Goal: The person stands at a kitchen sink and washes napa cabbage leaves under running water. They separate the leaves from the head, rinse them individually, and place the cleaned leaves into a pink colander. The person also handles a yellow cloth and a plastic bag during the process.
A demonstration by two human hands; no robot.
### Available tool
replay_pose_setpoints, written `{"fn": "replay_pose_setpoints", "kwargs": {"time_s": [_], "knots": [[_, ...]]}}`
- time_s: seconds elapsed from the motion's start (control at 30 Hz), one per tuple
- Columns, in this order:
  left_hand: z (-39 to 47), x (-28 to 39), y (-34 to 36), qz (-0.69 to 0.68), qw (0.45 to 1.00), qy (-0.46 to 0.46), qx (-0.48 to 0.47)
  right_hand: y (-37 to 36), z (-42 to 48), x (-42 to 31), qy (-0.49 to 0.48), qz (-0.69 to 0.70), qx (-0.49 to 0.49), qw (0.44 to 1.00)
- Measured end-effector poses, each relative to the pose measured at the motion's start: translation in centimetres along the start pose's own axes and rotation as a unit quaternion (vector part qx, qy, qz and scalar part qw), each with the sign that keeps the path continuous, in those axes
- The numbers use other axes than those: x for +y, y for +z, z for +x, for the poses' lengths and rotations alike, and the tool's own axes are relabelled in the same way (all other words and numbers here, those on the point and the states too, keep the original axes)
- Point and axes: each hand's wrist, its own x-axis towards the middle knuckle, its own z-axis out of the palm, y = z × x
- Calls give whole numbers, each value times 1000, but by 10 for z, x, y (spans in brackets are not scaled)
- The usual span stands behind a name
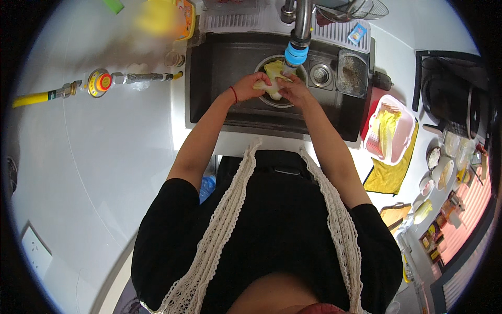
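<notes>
My left hand [249,87], with a red cord on its wrist, grips one side of a pale yellow-green napa cabbage leaf [273,69]. On the leaf's other side, my right hand [295,89] holds it with the fingers bent over it. Beneath both hands a round metal bowl [279,105] stands in the dark sink [223,55]. The blue nozzle [296,54] of the metal faucet [303,23] hangs just above the leaf and my right fingers. Water seems to come from it, though the stream is hard to make out.
Right of the bowl are the drain [321,74] and a rectangular metal strainer tray [353,72]. A pink-and-white basket [406,137] holding cabbage leaves [387,125] stands right of the sink, by a yellow cloth [396,176]. A gas valve [101,83] is at left.
</notes>
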Motion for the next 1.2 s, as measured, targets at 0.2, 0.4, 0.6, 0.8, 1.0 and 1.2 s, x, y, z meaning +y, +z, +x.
{"fn": "replay_pose_setpoints", "kwargs": {"time_s": [0.2, 0.4, 0.6, 0.8, 1.0, 1.2], "knots": [[0, -27, 4, -438, 866, -95, 220, 9, 16, -23, -150, -60, -13, 987], [55, -22, 67, -674, 717, -37, 175, 16, 2, -22, -279, -172, -7, 945], [84, -18, 85, -707, 684, -17, 179, 19, -33, -44, -316, -428, 121, 838], [98, -40, 62, -706, 618, -89, 334, 7, -47, -31, -274, -324, 89, 901], [71, 23, 60, -765, 570, -179, 240, 23, -69, -38, -452, -548, 136, 690], [86, -17, 70, -656, 726, 55, 198, 17, -46, -13, -451, -434, 111, 772]]}}
